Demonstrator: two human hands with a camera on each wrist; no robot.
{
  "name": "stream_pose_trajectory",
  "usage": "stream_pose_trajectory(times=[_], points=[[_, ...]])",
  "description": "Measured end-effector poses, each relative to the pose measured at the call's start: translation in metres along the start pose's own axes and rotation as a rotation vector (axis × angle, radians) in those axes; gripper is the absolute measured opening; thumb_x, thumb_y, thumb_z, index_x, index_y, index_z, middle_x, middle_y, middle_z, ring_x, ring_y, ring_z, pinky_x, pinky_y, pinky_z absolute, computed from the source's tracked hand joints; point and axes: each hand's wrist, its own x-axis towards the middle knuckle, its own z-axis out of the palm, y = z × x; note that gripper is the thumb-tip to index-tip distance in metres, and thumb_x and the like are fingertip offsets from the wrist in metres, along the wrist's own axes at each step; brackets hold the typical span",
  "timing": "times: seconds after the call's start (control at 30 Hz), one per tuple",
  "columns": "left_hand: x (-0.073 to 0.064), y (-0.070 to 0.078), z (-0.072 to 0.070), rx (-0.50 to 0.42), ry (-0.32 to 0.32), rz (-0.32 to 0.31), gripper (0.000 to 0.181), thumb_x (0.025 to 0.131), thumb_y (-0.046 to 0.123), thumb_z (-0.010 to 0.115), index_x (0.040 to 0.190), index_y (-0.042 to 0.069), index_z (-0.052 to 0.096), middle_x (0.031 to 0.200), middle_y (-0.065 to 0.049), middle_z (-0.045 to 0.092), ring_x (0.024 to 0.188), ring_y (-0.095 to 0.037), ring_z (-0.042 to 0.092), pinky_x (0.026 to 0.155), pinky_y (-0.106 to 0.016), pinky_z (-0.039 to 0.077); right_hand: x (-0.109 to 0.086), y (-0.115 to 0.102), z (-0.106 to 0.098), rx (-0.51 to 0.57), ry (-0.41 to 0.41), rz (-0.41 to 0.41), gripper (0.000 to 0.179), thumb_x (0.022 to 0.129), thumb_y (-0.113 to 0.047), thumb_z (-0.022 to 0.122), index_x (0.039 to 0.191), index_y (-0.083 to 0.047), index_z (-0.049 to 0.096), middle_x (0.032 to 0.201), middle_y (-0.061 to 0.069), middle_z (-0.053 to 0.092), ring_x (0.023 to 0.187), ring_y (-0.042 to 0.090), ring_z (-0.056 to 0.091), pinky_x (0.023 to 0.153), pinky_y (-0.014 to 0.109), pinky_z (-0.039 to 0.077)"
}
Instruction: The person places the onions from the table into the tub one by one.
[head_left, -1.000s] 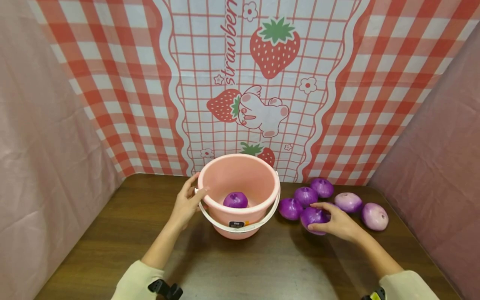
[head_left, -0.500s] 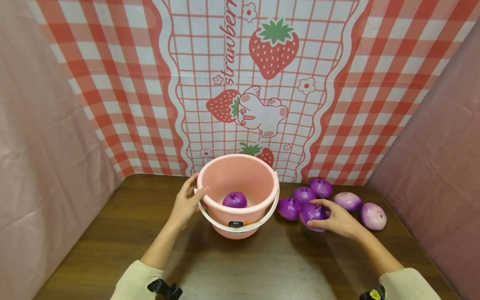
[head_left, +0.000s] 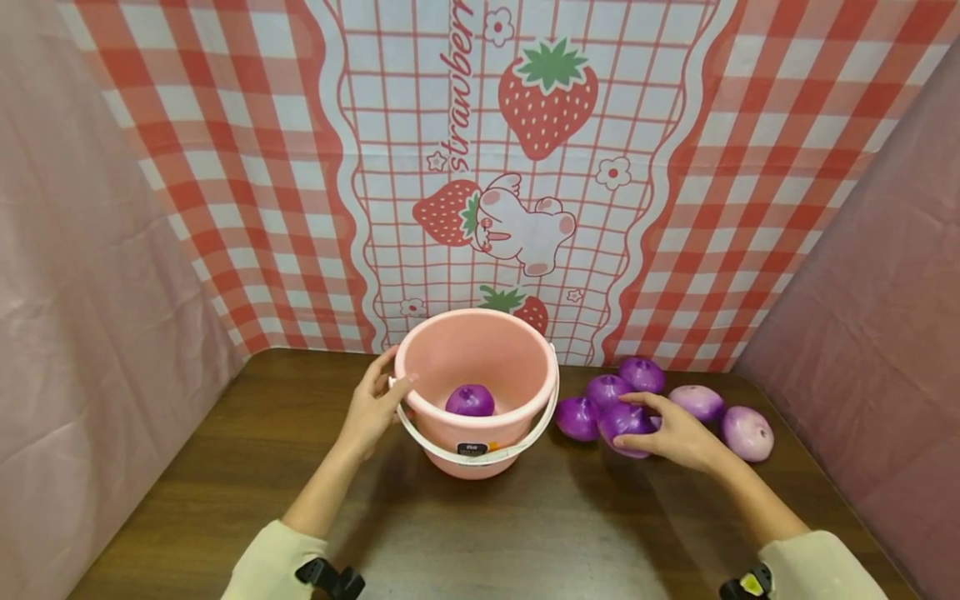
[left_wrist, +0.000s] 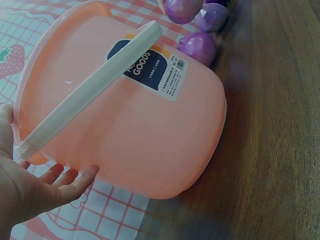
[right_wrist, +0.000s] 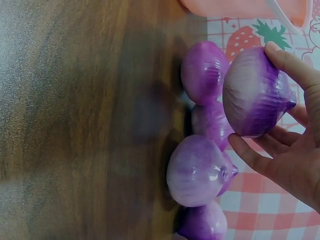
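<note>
My left hand (head_left: 372,408) grips the rim of a pink plastic bucket (head_left: 480,350), thumb over the edge and fingers against the outside. The bucket stands upright, its white handle (left_wrist: 95,87) hanging down across the front. One purple onion (head_left: 470,401) lies inside it. To the right, my right hand (head_left: 678,435) holds another purple onion (right_wrist: 257,95) between thumb and fingers, raised off the table in the right wrist view. Behind and beside it sit purple onions, among them a near one (head_left: 578,418), one behind (head_left: 608,392) and the farthest (head_left: 642,376).
Two paler onions (head_left: 696,404) (head_left: 747,433) lie on the right of the brown wooden table (head_left: 480,533). A checked strawberry cloth (head_left: 525,208) hangs along the back edge. Pink cloths (head_left: 97,292) hang at both sides.
My right hand has lifted the onion a little upward from the table. The left hand and the bucket keep their place.
</note>
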Motion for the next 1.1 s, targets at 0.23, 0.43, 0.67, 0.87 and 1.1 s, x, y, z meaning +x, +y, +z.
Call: stream_pose_trajectory(times=[0.23, 0.43, 0.67, 0.87, 1.1], points=[[-0.001, 0.001, 0.001, 0.002, -0.002, 0.000, 0.058, 0.092, 0.015, 0.058, 0.144, 0.022, 0.034, 0.121, -0.024, 0.053, 0.079, -0.008, 0.061, 0.069, -0.032, 0.060, 0.001, -0.004, -0.004, -0.017, 0.003, -0.010, 0.067, 0.076, -0.037, 0.076, 0.131, -0.008, 0.050, 0.123, 0.028, 0.053, 0.114, 0.044, 0.051, 0.092, 0.052, 0.049], [-0.001, 0.001, 0.000, -0.005, -0.006, 0.007, 0.058, 0.092, 0.014, 0.057, 0.145, 0.021, 0.033, 0.122, -0.027, 0.051, 0.079, -0.008, 0.061, 0.070, -0.033, 0.060, 0.004, -0.011, -0.009, -0.020, 0.006, -0.027, 0.068, 0.077, -0.037, 0.076, 0.131, -0.005, 0.049, 0.126, 0.028, 0.052, 0.115, 0.043, 0.051, 0.094, 0.054, 0.047], [-0.001, 0.000, -0.001, -0.014, -0.004, 0.009, 0.059, 0.092, 0.015, 0.057, 0.145, 0.023, 0.033, 0.122, -0.028, 0.050, 0.078, -0.008, 0.062, 0.068, -0.032, 0.060, 0.008, -0.019, -0.015, -0.024, 0.015, -0.048, 0.068, 0.076, -0.037, 0.076, 0.130, -0.007, 0.050, 0.134, 0.025, 0.047, 0.121, 0.042, 0.047, 0.100, 0.058, 0.040], [-0.001, 0.000, -0.001, 0.000, 0.000, 0.018, 0.059, 0.092, 0.015, 0.057, 0.145, 0.021, 0.032, 0.119, -0.023, 0.053, 0.079, -0.008, 0.062, 0.068, -0.032, 0.060, 0.011, -0.025, -0.018, -0.054, 0.023, -0.048, 0.068, 0.076, -0.039, 0.076, 0.131, -0.009, 0.050, 0.135, 0.024, 0.045, 0.117, 0.041, 0.050, 0.096, 0.055, 0.045], [-0.001, 0.000, -0.001, 0.000, -0.010, 0.020, 0.059, 0.092, 0.015, 0.057, 0.145, 0.020, 0.032, 0.120, -0.025, 0.052, 0.079, -0.008, 0.062, 0.068, -0.031, 0.060, 0.012, -0.033, -0.020, -0.081, 0.024, -0.041, 0.068, 0.076, -0.040, 0.075, 0.132, -0.010, 0.049, 0.132, 0.023, 0.048, 0.112, 0.038, 0.054, 0.091, 0.051, 0.049]])
